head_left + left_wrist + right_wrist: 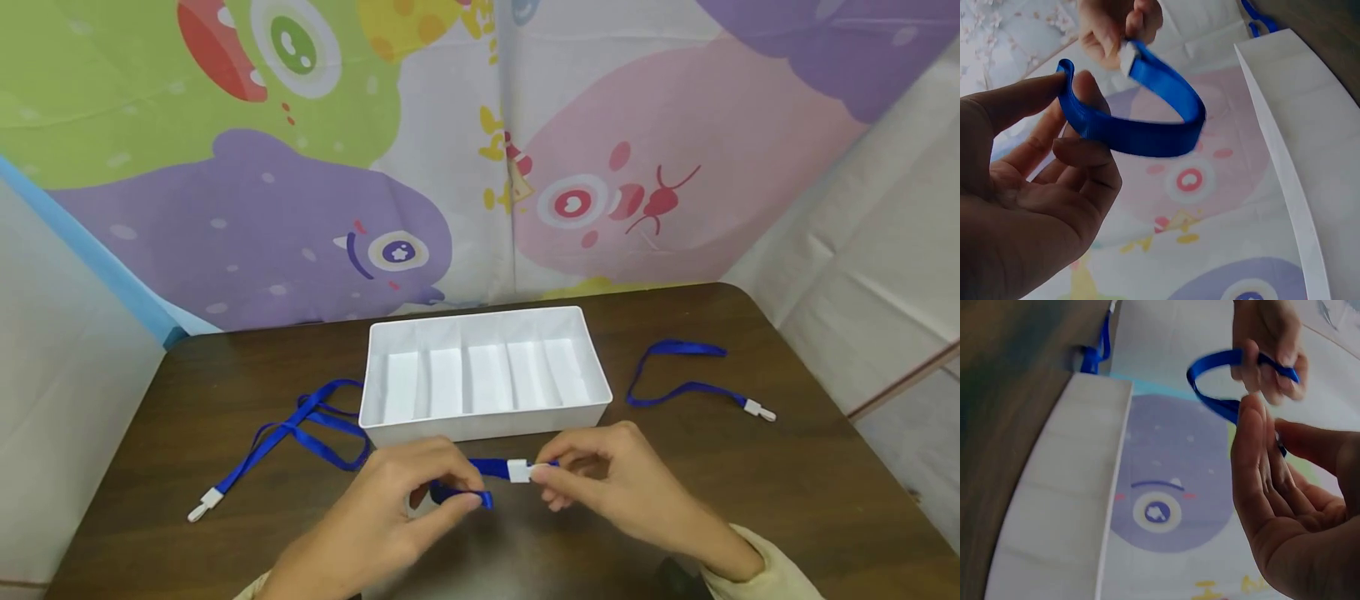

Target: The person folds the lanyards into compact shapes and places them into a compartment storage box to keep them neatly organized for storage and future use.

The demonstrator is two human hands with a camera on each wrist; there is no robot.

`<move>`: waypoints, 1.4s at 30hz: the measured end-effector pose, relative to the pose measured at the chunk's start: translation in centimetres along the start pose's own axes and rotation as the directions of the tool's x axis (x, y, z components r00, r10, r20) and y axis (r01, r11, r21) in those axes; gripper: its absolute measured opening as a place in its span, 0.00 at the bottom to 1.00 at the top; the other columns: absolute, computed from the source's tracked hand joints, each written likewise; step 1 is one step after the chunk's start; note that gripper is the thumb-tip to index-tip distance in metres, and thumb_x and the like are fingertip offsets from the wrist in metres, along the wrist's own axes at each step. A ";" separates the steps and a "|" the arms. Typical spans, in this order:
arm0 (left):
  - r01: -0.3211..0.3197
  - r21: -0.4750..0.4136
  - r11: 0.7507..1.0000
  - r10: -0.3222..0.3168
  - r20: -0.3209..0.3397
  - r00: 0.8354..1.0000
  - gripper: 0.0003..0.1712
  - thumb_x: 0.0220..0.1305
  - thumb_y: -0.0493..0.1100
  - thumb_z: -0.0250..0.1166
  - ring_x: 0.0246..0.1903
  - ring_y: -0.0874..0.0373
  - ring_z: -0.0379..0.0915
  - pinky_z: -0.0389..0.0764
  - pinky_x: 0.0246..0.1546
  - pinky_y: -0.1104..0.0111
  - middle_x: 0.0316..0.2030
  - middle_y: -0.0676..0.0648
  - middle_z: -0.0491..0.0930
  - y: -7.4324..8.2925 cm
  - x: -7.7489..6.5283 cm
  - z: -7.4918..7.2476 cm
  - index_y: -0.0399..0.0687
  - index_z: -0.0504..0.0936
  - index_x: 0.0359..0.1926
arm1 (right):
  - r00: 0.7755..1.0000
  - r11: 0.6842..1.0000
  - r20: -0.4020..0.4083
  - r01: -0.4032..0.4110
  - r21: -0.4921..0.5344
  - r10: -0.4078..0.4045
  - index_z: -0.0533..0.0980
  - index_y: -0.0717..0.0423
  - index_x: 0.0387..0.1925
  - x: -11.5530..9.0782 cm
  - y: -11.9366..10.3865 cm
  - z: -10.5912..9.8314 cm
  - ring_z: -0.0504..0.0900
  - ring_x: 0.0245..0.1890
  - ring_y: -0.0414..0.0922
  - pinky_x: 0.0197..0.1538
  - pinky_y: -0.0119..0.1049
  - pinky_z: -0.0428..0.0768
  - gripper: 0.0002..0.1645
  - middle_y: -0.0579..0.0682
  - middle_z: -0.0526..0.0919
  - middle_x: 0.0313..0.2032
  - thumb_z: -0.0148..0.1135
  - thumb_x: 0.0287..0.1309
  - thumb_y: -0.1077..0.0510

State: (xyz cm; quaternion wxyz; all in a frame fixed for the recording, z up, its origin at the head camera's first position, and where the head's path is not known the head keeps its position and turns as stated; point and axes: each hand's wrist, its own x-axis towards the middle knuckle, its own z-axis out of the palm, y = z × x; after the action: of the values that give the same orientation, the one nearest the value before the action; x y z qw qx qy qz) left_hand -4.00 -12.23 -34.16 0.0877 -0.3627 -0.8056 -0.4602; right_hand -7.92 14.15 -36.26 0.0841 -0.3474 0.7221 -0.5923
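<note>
Both hands hold one blue lanyard (490, 468) in front of the white tray. My left hand (386, 504) pinches its folded strap between thumb and fingers. At the other end, my right hand (615, 475) pinches the lanyard by its white clip (518, 471). Between the hands the strap (1154, 137) bends in a loop, clearly seen in the left wrist view. In the right wrist view, the fingers of the right hand (1291, 506) hide most of the clip.
Behind the hands stands a white tray (487, 427) with several narrow compartments. A second blue lanyard (247, 460) lies loosely looped on the brown table (142, 467) to the left. Another blue lanyard (693, 387) lies curved at the right. A cartoon-printed cloth (465, 217) hangs behind the table.
</note>
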 end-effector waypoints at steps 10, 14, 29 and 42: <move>0.127 0.011 0.992 -0.127 -0.004 0.992 0.12 0.62 0.36 0.70 0.33 0.69 0.76 0.77 0.28 0.73 0.31 0.59 0.80 0.5 1.6 1.9 0.51 0.76 0.42 | 0.999 0.994 -0.022 -0.025 0.102 0.027 0.82 0.60 0.40 0.7 0.4 1.4 0.87 0.26 0.45 0.31 0.42 0.86 0.05 0.51 0.87 0.28 0.61 0.66 0.66; 0.155 0.032 0.987 -0.154 -0.018 0.988 0.15 0.60 0.32 0.70 0.35 0.68 0.77 0.81 0.36 0.72 0.33 0.57 0.80 0.7 1.9 2.3 0.49 0.75 0.42 | 0.998 0.988 -0.017 -0.055 0.147 0.058 0.82 0.62 0.41 0.9 0.4 1.6 0.87 0.28 0.47 0.33 0.43 0.86 0.06 0.54 0.87 0.29 0.60 0.67 0.65; 0.161 0.074 0.984 -0.157 -0.052 0.986 0.14 0.58 0.31 0.71 0.32 0.70 0.76 0.80 0.37 0.71 0.30 0.59 0.81 0.6 2.0 2.4 0.49 0.77 0.41 | 0.997 0.993 0.055 0.056 0.101 -0.061 0.81 0.64 0.44 1.3 0.7 1.5 0.88 0.32 0.46 0.36 0.41 0.86 0.08 0.55 0.88 0.34 0.57 0.68 0.69; 0.036 0.218 0.975 -0.015 -0.095 0.995 0.08 0.58 0.35 0.72 0.45 0.64 0.71 0.77 0.42 0.71 0.43 0.58 0.77 0.3 1.9 2.5 0.53 0.83 0.33 | 0.993 0.988 0.105 0.042 0.147 -0.058 0.81 0.63 0.48 1.2 0.7 1.2 0.88 0.36 0.48 0.40 0.43 0.86 0.12 0.53 0.88 0.38 0.54 0.70 0.69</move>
State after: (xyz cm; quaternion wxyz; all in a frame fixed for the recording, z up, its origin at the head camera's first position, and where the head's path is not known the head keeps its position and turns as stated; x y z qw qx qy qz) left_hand -4.66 -9.16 -34.51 0.1584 -0.3187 -0.8511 -0.3860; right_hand -8.43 12.54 -36.92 0.1335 -0.3905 0.6625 -0.6251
